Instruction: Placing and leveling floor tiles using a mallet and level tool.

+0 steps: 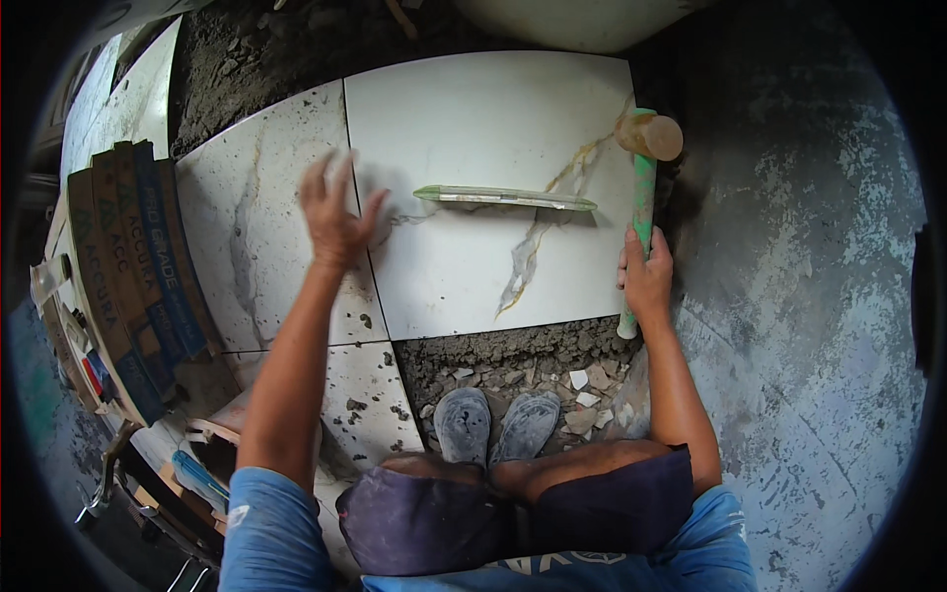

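Observation:
My right hand (647,274) grips the green handle of a rubber mallet (643,187) near its lower end. The mallet's pale, worn head is at the far right corner of a large white marble-look tile (444,271). Across that tile lies a slim green torpedo level (505,198), tapered at its ends. My left hand (337,215) is open, fingers spread and slightly blurred, over the joint between this tile and the speckled tile (281,212) to its left. Whether its fingertips touch the surface cannot be made out.
Dark mortar (266,69) borders the tiles at the back. Rubble (582,395) surrounds my shoes (462,424) at the near edge. A worn grey wall (789,296) rises on the right. Tile boxes (138,266) stand at left, with tools nearby. A pale rounded container (582,22) sits behind.

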Demonstrator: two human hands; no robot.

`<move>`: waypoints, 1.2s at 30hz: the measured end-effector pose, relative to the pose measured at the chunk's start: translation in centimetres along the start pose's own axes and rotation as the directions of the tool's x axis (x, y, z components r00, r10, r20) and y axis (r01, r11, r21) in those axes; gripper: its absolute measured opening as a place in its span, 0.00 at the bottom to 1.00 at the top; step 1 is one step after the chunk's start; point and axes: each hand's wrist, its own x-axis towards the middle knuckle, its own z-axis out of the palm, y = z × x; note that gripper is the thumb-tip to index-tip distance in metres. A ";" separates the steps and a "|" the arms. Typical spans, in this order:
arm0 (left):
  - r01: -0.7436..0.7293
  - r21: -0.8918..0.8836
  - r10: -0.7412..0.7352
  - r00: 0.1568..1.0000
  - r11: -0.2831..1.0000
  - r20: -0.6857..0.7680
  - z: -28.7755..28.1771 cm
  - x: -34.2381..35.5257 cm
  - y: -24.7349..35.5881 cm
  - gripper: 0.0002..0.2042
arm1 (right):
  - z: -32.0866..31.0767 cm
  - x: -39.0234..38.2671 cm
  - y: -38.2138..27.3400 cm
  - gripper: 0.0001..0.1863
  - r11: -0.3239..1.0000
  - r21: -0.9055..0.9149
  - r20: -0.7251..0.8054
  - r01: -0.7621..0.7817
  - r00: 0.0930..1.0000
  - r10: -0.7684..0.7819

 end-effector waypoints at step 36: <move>0.142 -0.496 -0.130 0.990 0.857 0.058 1.2 -0.2 7.5 0.21 | 0.2 0.4 0.5 0.18 1.000 0.027 -0.013 0.009 1.000 -0.008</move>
